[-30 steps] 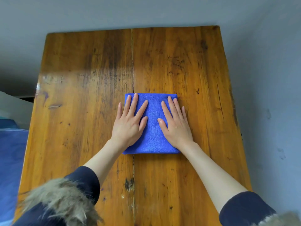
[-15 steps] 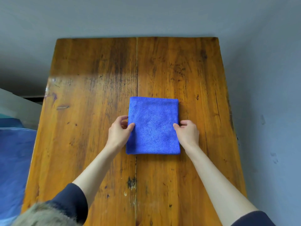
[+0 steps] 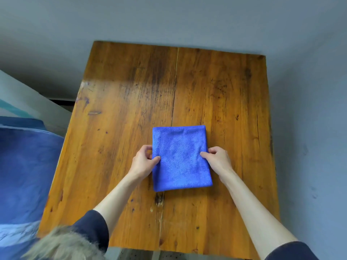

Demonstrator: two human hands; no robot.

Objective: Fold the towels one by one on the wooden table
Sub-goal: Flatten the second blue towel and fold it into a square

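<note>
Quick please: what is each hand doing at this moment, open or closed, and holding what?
Left hand: closed, pinching the left edge of the blue towel.
Right hand: closed, pinching the towel's right edge.

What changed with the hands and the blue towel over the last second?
Both hands came off the top of the folded blue towel and went to its sides: the left hand now pinches the left edge, the right hand the right edge. The towel stays folded flat on the wooden table.
</note>
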